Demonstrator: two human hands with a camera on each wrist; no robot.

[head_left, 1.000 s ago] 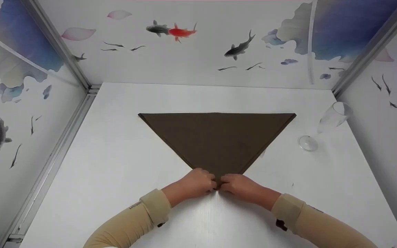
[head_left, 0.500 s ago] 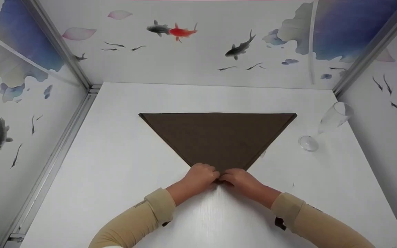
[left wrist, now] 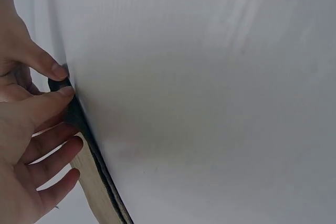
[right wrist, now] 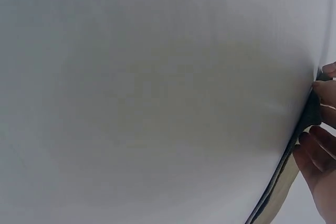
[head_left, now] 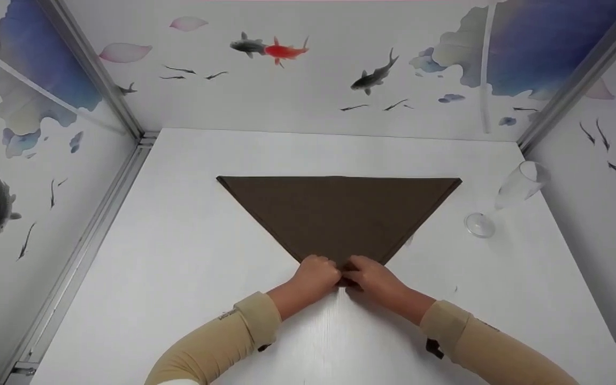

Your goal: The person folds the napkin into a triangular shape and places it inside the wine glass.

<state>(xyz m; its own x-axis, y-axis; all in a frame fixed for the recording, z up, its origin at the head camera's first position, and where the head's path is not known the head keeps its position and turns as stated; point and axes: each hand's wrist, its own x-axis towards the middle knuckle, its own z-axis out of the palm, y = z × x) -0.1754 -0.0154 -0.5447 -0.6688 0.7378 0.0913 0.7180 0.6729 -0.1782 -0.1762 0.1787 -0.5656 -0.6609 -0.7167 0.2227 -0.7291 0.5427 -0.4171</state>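
Observation:
A dark brown cloth napkin (head_left: 340,214), folded into a triangle, lies on the white table with its long edge away from me and its point toward me. My left hand (head_left: 314,277) and right hand (head_left: 376,279) meet at that near point, each pinching the fabric. In the left wrist view, the left hand (left wrist: 26,150) has its thumb on the turned-up tip, and its other fingers spread beneath. From the right wrist view, the right hand (right wrist: 321,169) shows partly at the frame's edge, fingers under the cloth (right wrist: 312,108). The hands cover part of the tip.
A clear stemmed glass (head_left: 522,184) stands at the right of the white table (head_left: 179,240), its round foot (head_left: 479,225) nearer the napkin. Panels painted with fish and leaves (head_left: 286,107) enclose the table at the back and both sides.
Both hands have moved slightly away from me, the left also a little to the right. The napkin's near tip has been turned up, so it reaches less far toward me.

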